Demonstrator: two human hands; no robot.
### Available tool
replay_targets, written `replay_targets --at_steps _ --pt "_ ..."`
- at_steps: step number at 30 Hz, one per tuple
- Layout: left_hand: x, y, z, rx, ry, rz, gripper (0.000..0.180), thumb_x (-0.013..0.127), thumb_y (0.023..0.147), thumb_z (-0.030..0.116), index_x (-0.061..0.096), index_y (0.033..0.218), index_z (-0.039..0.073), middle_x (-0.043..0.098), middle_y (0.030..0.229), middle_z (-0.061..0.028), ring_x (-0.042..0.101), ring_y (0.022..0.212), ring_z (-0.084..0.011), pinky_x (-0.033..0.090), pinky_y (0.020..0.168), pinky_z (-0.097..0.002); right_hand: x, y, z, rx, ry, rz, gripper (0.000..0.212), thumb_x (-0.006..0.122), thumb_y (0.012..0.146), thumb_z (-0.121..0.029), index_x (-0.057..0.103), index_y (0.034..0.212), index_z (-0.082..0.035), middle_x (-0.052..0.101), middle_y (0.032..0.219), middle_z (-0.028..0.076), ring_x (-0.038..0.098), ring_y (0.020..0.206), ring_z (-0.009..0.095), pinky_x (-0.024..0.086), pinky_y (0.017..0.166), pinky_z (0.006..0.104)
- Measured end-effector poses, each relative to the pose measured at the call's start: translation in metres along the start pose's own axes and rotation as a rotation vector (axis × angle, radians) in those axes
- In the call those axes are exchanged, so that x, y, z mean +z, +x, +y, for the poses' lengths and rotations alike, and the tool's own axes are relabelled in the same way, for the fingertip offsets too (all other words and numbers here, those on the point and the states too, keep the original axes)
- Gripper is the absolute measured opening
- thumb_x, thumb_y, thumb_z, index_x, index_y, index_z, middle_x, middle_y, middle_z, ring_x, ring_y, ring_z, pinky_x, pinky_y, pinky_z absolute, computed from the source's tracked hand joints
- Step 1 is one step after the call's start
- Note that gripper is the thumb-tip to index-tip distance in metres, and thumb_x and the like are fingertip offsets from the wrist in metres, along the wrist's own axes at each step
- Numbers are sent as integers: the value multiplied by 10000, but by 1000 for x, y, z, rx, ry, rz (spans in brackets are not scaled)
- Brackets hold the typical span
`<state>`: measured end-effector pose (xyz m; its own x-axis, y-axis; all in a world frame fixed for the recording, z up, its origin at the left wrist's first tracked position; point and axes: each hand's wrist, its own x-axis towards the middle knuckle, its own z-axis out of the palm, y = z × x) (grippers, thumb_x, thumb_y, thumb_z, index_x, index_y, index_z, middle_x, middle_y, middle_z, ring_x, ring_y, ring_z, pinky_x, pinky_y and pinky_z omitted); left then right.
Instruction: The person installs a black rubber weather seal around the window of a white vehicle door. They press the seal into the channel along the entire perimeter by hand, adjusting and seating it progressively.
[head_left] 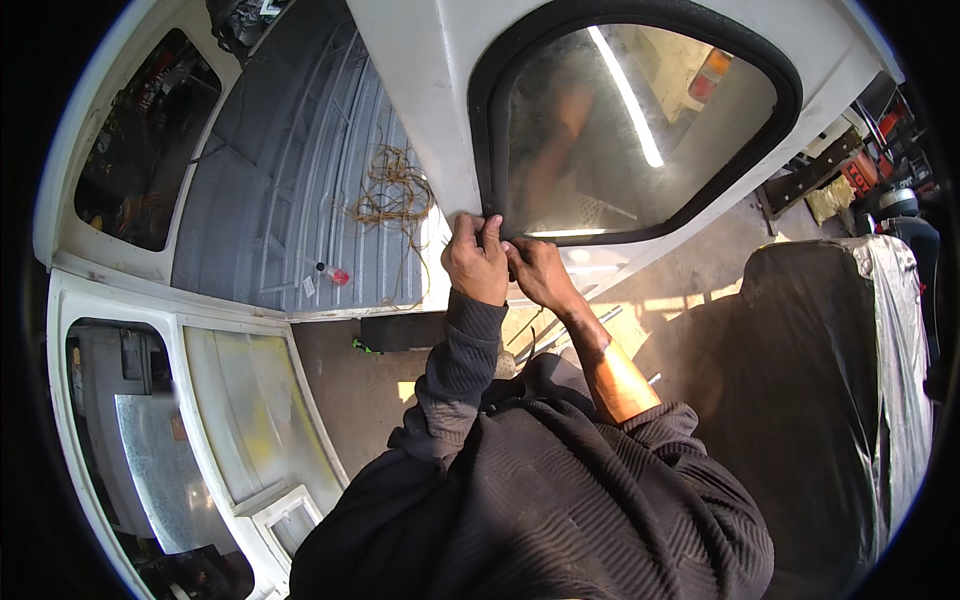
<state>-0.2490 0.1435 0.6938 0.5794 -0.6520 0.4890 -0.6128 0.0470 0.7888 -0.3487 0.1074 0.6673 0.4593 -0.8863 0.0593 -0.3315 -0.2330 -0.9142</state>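
A window pane [590, 130] with rounded corners sits in the white vehicle door [430, 75], ringed by a thick black rubber seal [787, 105]. At the pane's lower left corner my left hand [477, 268] is closed, thumb and curled fingers pinching the seal. Right beside it, my right hand [541, 276] is closed on the seal's bottom edge, its thumb close to the left one. The fingers hide that corner of the seal. A thin dark strand hangs below my right hand.
Left of the door lies a ribbed grey cargo floor [270, 215] with a tangle of brown cord [393, 190] and a small bottle [332, 273]. Another white door [185, 330] stands open at far left. A dark-covered bulky object [800, 400] stands at right.
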Motion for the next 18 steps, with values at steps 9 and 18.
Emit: replay_targets --at_steps 9,18 --pt "-19 17 11 -41 -107 -139 304 658 852 256 549 724 3 563 560 -90 563 502 -185 432 507 -323 4 2 8 93 9 7 413 504 937 -307 594 765 58 524 569 210 527 525 291 423 560 394" --pt "-3 13 21 52 28 -9 310 558 895 257 498 728 3 523 624 -204 527 609 -413 407 562 -442 0 8 11 -69 -34 25 393 516 932 -278 608 821 87 566 592 194 587 570 278 447 588 389"
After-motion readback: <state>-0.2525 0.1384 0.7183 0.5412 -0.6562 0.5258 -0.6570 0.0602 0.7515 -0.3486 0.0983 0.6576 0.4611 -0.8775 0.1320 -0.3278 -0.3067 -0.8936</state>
